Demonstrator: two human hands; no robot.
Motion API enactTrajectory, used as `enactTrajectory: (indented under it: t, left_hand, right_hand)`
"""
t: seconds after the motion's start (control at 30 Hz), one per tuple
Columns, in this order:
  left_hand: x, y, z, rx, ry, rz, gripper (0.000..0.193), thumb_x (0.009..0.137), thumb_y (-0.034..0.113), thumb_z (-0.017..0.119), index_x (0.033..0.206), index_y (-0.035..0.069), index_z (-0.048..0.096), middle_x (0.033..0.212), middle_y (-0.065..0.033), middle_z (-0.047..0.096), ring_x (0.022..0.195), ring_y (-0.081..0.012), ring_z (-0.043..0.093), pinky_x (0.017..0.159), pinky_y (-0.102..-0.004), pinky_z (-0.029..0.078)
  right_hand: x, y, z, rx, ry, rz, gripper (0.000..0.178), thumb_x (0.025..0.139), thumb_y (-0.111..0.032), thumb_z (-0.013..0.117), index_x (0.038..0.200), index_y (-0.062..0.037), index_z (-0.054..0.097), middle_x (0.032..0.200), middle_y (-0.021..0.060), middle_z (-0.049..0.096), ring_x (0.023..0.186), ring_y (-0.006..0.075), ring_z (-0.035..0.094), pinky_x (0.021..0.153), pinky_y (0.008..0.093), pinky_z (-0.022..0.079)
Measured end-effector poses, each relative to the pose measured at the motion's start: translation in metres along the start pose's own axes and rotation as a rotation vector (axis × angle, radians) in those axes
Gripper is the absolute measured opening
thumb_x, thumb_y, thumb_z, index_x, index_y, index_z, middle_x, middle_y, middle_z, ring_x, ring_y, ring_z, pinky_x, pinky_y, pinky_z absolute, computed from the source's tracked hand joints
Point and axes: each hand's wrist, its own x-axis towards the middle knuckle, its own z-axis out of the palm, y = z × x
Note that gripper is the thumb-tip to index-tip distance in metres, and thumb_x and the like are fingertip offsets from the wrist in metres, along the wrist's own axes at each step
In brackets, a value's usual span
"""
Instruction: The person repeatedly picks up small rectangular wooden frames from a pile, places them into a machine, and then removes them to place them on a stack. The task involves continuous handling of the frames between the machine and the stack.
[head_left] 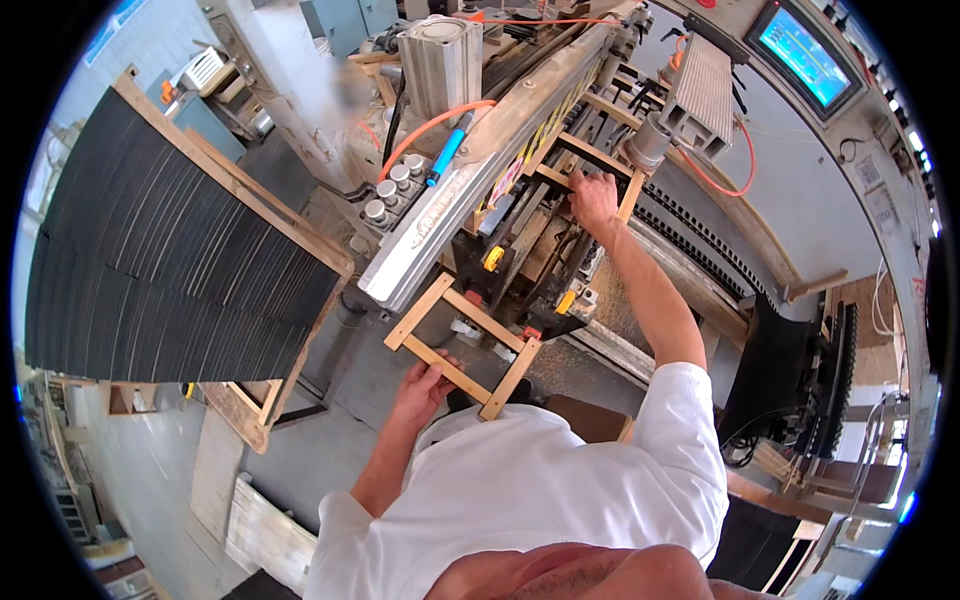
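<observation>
Gap between black stack [180,240] and wooden frame [483,319], beam [500,130] blocking ahead

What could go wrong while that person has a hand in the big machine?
Fingers might get pinched: the right hand is at a wooden frame inside the machine, close to metal parts, so a moving part could catch it.

The nearer frame might tip or slip, since the left hand grips it by just one side.

The blue pen-like thing lies loose-looking on the machine, so a bump could perhaps knock it off.
</observation>
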Motion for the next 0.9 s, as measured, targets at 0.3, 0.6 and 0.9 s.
enactTrajectory:
  t: [0.3,0.6,0.9]
  left_hand:
    - [-0.012,0.003,-0.047,-0.107,0.170,0.074,0.029,0.092,0.019,0.056,0.116,0.005,0.050,0.109,-0.0083,0.059,0.108,-0.0243,0.056,0.094,-0.0381,0.046]
    - [-0.001,-0.019,-0.067,-0.134,0.324,0.114,0.029,0.090,0.018,0.059,0.115,0.007,0.051,0.109,-0.0062,0.060,0.105,-0.0225,0.057,0.092,-0.0379,0.047]
    - [0.004,-0.034,-0.059,-0.102,0.407,0.159,0.030,0.089,0.020,0.061,0.115,0.009,0.052,0.108,-0.0052,0.060,0.101,-0.0198,0.059,0.085,-0.0340,0.050]
  right_hand:
    - [0.011,0.002,0.016,0.044,-0.068,0.182,0.021,0.072,-0.012,0.062,0.091,-0.0069,0.055,0.081,0.0170,0.064,0.090,0.0343,0.058,0.081,0.0445,0.041]
    - [0.080,0.047,0.030,-0.299,-0.162,0.048,0.025,0.076,-0.009,0.059,0.099,-0.0020,0.056,0.081,0.0124,0.067,0.094,0.0283,0.059,0.080,0.0398,0.036]
    - [0.130,0.075,0.036,-0.427,-0.335,0.057,0.015,0.081,-0.005,0.055,0.095,-0.0074,0.059,0.088,0.0095,0.067,0.093,0.0265,0.061,0.089,0.0373,0.036]
